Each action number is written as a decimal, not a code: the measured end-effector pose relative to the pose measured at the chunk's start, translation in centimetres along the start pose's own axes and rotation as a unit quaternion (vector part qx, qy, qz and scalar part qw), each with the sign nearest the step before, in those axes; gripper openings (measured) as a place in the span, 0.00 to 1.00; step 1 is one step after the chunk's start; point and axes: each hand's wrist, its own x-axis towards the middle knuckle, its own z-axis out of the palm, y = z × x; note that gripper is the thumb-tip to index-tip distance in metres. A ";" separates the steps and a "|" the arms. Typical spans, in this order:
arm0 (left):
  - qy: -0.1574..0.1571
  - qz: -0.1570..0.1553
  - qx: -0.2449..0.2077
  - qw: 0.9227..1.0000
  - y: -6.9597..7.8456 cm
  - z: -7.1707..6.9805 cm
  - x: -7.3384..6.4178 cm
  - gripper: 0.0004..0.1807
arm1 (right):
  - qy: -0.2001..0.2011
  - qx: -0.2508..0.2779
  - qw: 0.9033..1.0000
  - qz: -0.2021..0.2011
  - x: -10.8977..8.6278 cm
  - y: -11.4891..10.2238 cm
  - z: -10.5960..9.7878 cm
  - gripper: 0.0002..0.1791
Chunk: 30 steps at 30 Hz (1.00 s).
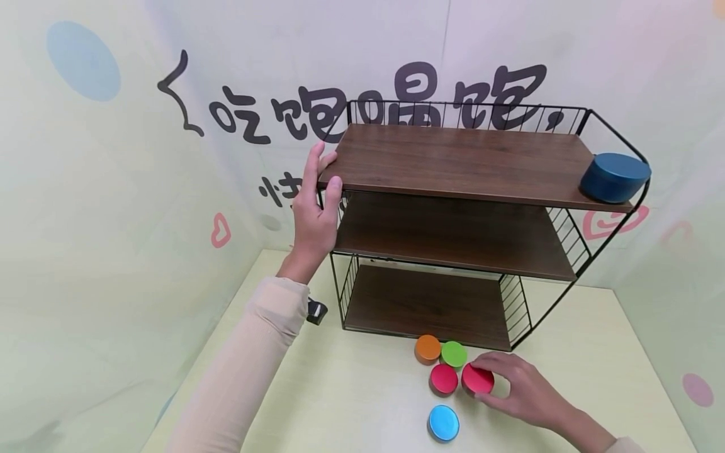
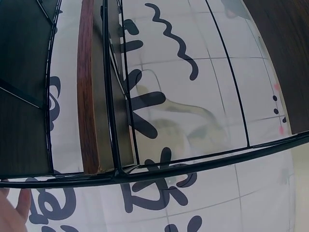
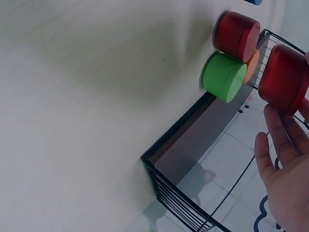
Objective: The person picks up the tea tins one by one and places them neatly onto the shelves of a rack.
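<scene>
A dark wood shelf rack point(image 1: 453, 163) with a black wire frame has three boards. My left hand point(image 1: 317, 220) grips its top board at the left front corner, thumb at the front edge and fingers by the side frame. In the left wrist view, only part of that hand point(image 2: 14, 210) shows, beside the frame bar. My right hand point(image 1: 523, 390) holds a round red tin point(image 1: 477, 379) between thumb and fingers; the right wrist view shows this tin point(image 3: 284, 79) raised off the tabletop. Close beside it are another red tin point(image 1: 443, 380), a green tin point(image 1: 454, 354) and an orange tin point(image 1: 427, 349).
A light blue tin point(image 1: 443, 423) sits nearer me on the pale table point(image 1: 340, 390). On the top board's right end stands a larger dark blue tin point(image 1: 615, 177). Behind the rack is a white wall covering point(image 1: 396, 38) with black lettering. A small black object point(image 1: 316, 311) shows beside the left sleeve.
</scene>
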 end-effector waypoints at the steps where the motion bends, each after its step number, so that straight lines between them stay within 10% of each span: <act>1: 0.000 0.000 -0.001 1.000 0.0 0.0 0.0 0.29 | 0.003 -0.002 1.000 -0.003 0.1 0.0 -0.1 0.26; 30: 0.000 0.004 0.001 1.000 0.1 0.0 0.0 0.29 | 0.030 -0.012 0.999 -0.035 1.5 -1.6 -3.3 0.30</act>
